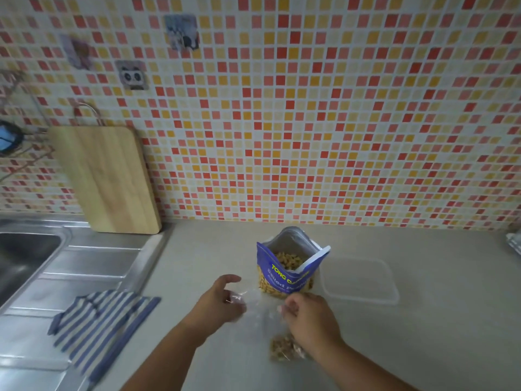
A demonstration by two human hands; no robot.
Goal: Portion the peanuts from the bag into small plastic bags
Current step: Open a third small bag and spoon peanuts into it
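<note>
Early on, I'd judge: right grip (306,317) pinched on small clear bag (283,355) w/ some peanuts (278,344) by its wrist, left grip (222,301) blurred, can't tell if clamped; open peanut bag (290,268) upright on bench just beyond both, well filled.

Open peanut bag (277,273) upright on counter (423,334)

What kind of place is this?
Most likely a home kitchen: a stainless steel sink is set into the counter, a wooden cutting board stands against the mosaic-tiled wall, and a striped cloth lies by the sink.
</note>
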